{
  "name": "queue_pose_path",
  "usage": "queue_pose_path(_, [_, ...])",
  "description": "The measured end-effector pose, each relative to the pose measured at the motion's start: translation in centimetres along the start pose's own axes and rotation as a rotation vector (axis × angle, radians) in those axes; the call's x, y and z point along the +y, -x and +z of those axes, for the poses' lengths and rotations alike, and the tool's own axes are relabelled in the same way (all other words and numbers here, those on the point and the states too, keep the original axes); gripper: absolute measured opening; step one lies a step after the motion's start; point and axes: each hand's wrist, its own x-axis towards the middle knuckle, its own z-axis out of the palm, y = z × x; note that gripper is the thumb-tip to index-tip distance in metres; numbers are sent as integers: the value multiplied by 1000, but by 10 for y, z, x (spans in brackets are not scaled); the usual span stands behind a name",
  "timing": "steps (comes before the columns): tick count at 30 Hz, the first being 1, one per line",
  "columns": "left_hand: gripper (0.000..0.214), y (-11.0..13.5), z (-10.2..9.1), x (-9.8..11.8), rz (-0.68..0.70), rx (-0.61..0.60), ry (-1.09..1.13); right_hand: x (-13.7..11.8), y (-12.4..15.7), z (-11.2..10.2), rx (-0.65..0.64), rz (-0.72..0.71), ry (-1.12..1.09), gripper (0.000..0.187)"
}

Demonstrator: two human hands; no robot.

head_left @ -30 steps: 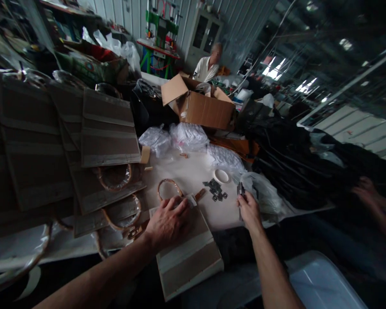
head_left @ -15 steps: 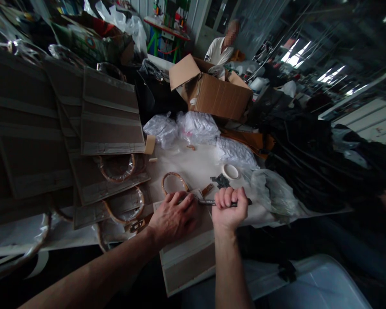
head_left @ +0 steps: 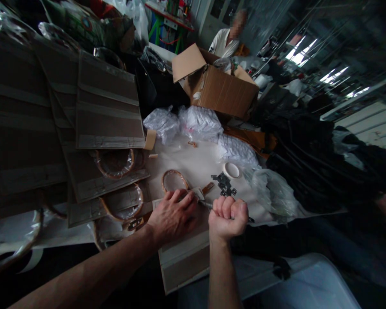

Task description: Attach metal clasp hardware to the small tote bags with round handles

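I'm pressing my left hand [head_left: 172, 216] open and flat, fingers spread, on a canvas bag panel [head_left: 183, 262] lying at the near edge of the white-covered worktop [head_left: 193, 163], while my right hand [head_left: 228, 219] is closing in a tight fist around a slim metal tool [head_left: 205, 204], its ends poking out on both sides of my grip. The tool's tip is pointing toward my left fingers, near a small pale tag [head_left: 197, 193] at the panel's far edge. Just past the panel, a round cane handle [head_left: 174, 180] is lying on the worktop, and a heap of small black metal pieces [head_left: 224, 184] is sitting beside a roll of white tape [head_left: 231, 170]. To my left, more bag panels [head_left: 106, 107] are lying overlapped, clear plastic bags [head_left: 162, 124] are bunching up ahead, and beyond them an open cardboard box [head_left: 225, 92] is standing in front of a person [head_left: 220, 43] in a white shirt.
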Motion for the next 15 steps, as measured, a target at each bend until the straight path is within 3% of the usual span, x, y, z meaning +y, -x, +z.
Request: queue_pose_path(15, [49,0,2,-4,8,-7,35,9,4,11,-61,-21,33,52])
